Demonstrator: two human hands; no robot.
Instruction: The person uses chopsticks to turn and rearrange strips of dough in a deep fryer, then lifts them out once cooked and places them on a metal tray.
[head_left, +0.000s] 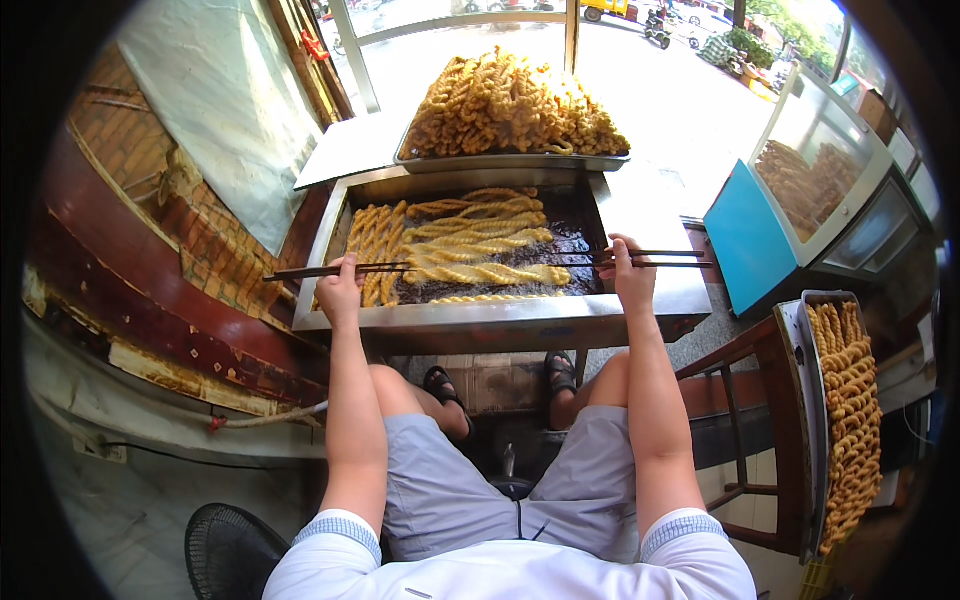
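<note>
My left hand (342, 291) grips a pair of long dark chopsticks (300, 274) at the left rim of a rectangular metal fryer (480, 313). Another pair of long chopsticks (675, 258) is held in my right hand (631, 271), above the fryer's right side. Both pairs point inward, their tips by the ends of a twisted dough stick (487, 273) in dark bubbling oil (576, 225). More pale golden twists (480, 225) float behind it in rows. Several browner twists (375, 240) lie slanted along the left side. Part of another twist (495, 298) shows at the front wall.
Behind the fryer, a metal tray (517, 162) bears a high heap of fried twists (517, 105). A glass-fronted case (814, 165) stands at right. Nearer, another tray of twists (847, 420) rests on a wooden stand (780, 435). A black fan (232, 555) sits at lower left.
</note>
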